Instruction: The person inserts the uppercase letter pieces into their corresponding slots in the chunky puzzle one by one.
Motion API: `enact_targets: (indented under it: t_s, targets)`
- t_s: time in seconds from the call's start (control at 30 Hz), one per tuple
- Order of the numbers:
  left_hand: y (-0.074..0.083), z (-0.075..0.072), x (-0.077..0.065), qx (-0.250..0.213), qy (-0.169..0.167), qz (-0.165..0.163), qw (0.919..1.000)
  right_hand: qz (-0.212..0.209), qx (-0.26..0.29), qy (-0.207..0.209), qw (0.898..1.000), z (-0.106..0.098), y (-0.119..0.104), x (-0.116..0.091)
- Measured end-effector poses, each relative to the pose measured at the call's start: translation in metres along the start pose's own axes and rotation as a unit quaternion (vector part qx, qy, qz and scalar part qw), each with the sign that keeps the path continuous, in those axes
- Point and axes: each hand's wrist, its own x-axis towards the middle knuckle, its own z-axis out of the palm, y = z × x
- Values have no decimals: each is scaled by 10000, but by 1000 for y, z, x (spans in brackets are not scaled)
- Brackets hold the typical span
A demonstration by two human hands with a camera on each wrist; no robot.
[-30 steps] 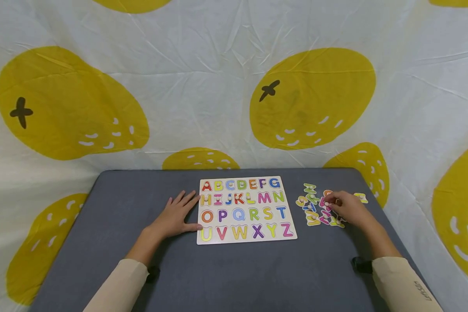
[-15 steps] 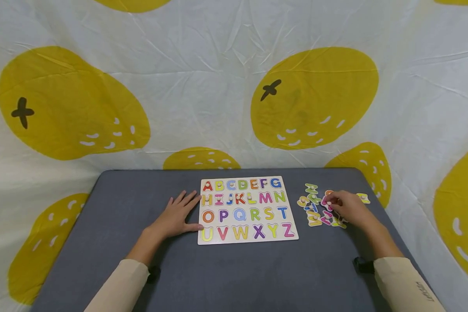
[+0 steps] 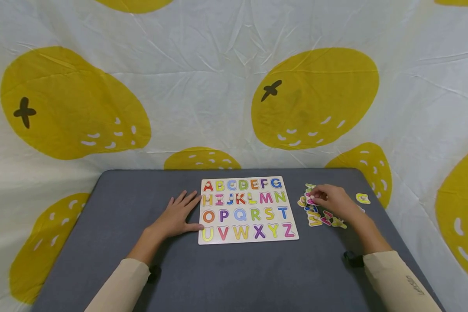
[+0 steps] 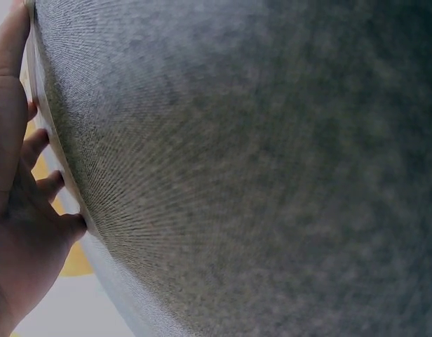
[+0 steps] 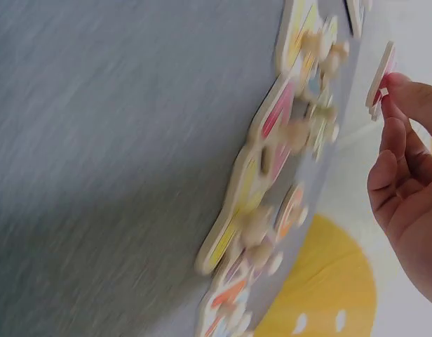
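The pale alphabet puzzle board [image 3: 248, 240] lies on the dark table. Knobbed letters sit in its A to L places; from M on I see printed letters without knobs. My left hand [image 3: 175, 219] rests at the board's left edge, fingers spread, the thumb touching its lower left. My right hand [image 3: 337, 201] pinches a pink letter piece [image 5: 379, 81] between thumb and fingers, lifted above the loose letters. Which letter it is, I cannot tell. Beneath that hand lie an orange-yellow letter piece [image 3: 314, 219], another pink letter piece [image 3: 326, 217] and others partly hidden.
Farther right, apart from the pile, lies a yellow letter piece [image 3: 362, 198]. The dark grey table [image 3: 249, 277] ends at a back edge, behind which hangs a white cloth [image 3: 203, 99] with yellow fruit shapes. In the right wrist view, wooden knobs [image 5: 254, 225] stand up from the loose pieces.
My right hand has lifted the pink letter piece out of the pile and carried it left, towards the board. The left hand stays in place at the board's edge.
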Motion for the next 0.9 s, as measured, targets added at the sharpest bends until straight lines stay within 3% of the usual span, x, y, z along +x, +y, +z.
enact_targets:
  t_s: [0.17, 0.57, 0.9]
  targets:
    - [0, 0, 0, 58, 3, -6, 10000, 79, 202, -68, 9997, 9, -21, 15]
    - [-2, 3, 2, 108, -17, 13, 9999, -349, 241, -69, 9991, 42, -53, 47]
    - [-3, 4, 1, 85, 33, 29, 10000, 32, 88, -312, 9995, 64, -78, 70]
